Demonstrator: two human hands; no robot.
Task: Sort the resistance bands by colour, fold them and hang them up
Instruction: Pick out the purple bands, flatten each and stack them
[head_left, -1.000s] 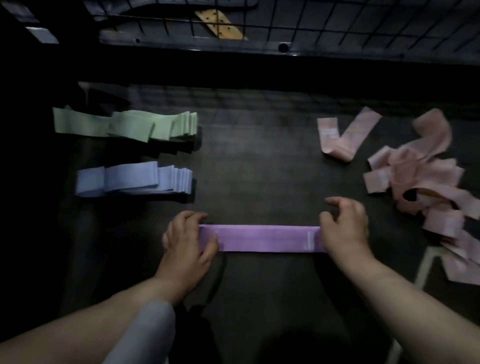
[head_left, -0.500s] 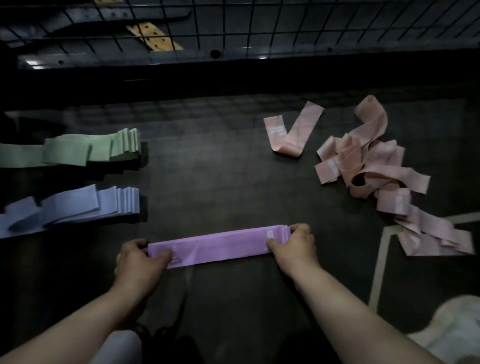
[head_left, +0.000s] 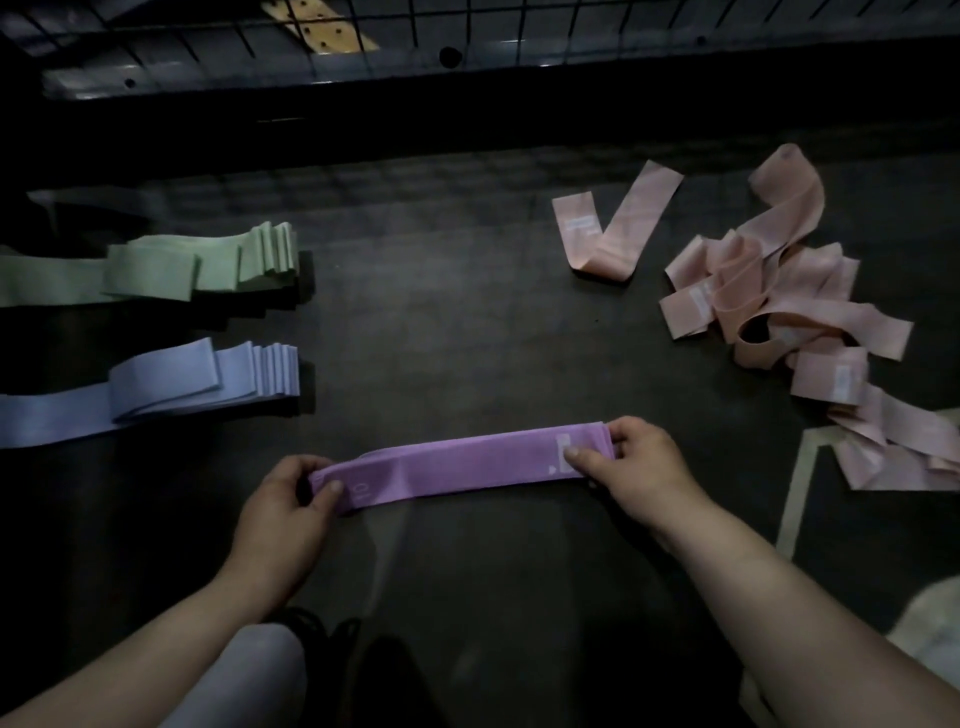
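A flat stack of purple bands (head_left: 457, 462) stretches between my hands, just above the dark floor. My left hand (head_left: 285, 509) pinches its left end with thumb on top. My right hand (head_left: 634, 462) pinches the right end by the white label. At the left lie a stack of green bands (head_left: 208, 267) and, nearer to me, a stack of blue bands (head_left: 208, 376). A loose heap of pink bands (head_left: 789, 317) sprawls at the right, with one folded pink band (head_left: 613, 228) lying apart from it.
A black wire grid panel (head_left: 519, 26) runs along the far side, with a wooden strip (head_left: 317, 26) behind it. Pale tape lines (head_left: 800, 488) mark the floor at the right. My knee (head_left: 249, 675) and a dark shoe show at the bottom.
The purple stack was lying flat under my hands; both hands have since pinched its ends and lifted it, right end higher. The camera view shifted left, then back.
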